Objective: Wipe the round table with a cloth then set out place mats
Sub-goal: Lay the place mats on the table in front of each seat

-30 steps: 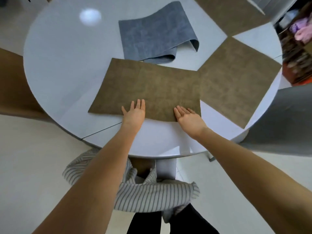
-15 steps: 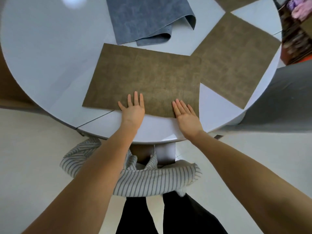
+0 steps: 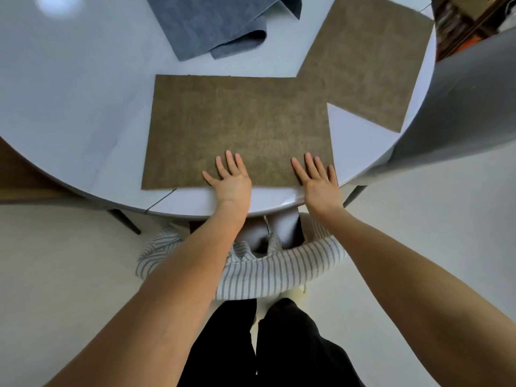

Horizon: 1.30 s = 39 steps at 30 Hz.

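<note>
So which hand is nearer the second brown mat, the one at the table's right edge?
Right. The right hand lies flat on the near mat's right end, just below the second brown mat; the left hand lies farther left.

a single wide-angle head view looks steeply down from above the person's chest, facing forward. the round surface (image 3: 69,113) fills the upper frame close by, both forearms reach up from the lower corners, and the floor (image 3: 55,275) fills the lower edges.

A home dining area: a round white table (image 3: 69,88) laid with brown place mats (image 3: 240,129), grey chairs (image 3: 463,107) drawn up around it, pale tiled floor (image 3: 55,275) beneath.
</note>
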Motion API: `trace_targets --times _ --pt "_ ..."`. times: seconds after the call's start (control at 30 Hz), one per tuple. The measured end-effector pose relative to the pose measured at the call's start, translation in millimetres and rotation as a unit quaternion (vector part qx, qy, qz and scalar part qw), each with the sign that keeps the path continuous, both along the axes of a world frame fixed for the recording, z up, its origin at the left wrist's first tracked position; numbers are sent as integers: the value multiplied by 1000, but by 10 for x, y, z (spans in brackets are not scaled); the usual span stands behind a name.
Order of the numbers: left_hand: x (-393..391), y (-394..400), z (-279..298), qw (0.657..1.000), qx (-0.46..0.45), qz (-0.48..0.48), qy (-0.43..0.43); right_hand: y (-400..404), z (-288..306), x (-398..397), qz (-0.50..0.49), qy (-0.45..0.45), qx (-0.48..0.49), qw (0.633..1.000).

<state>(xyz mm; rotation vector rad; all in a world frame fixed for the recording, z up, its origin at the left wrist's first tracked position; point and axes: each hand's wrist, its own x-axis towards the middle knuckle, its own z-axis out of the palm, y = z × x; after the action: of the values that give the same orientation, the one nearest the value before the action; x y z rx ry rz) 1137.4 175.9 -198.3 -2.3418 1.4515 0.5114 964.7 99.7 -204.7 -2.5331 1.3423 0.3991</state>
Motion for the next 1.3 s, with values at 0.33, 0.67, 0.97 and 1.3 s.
trace_targets --times 0.33,0.67,0.97,1.3 --pt "829 318 371 941 -256 180 125 136 201 354 -29 -36 34 998" --pt "1675 643 173 882 -228 389 138 575 169 1720 149 -35 88 984" --pt "1901 786 147 896 -174 371 170 700 223 1939 221 35 37 974" --pt "1931 972 123 902 -137 322 252 953 194 1821 160 -49 37 985"
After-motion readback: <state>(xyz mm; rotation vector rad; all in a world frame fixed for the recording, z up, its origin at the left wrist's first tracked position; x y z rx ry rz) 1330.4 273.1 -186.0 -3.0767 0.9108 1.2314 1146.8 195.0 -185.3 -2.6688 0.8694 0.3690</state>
